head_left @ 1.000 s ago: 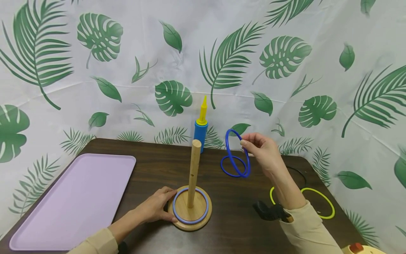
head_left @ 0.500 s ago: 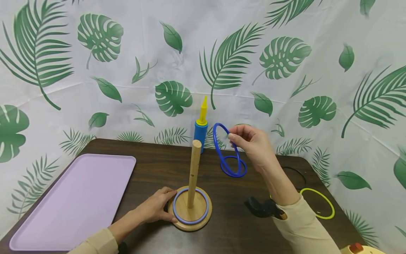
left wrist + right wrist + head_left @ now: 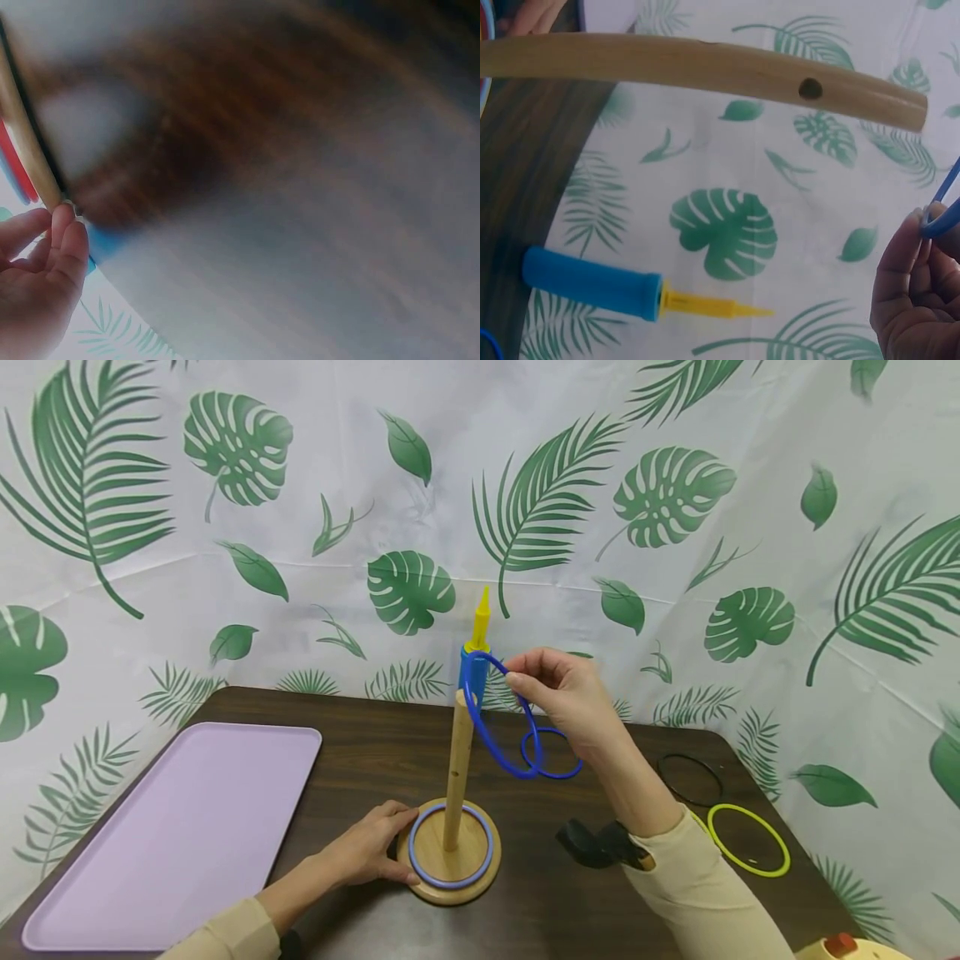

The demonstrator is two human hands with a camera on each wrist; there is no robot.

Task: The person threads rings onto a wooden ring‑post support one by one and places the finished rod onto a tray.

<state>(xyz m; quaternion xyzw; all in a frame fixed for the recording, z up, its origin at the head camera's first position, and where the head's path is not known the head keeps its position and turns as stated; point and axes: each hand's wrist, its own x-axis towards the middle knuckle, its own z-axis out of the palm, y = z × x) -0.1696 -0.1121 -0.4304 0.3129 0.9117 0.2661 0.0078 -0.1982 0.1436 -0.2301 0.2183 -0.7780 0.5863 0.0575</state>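
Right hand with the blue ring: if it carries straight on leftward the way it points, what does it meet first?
Most likely the top of the wooden post: the blue ring in the right hand already overlaps it in the head view, though depth is unclear.

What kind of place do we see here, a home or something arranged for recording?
Probably a staged tabletop booth, not a lived-in room. A leaf-printed sheet hangs as backdrop around a dark wooden table. On it stand a wooden peg stand, loose rings, and a lilac tray.

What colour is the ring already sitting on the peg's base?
Light lavender-blue ring, clearest in the head view.
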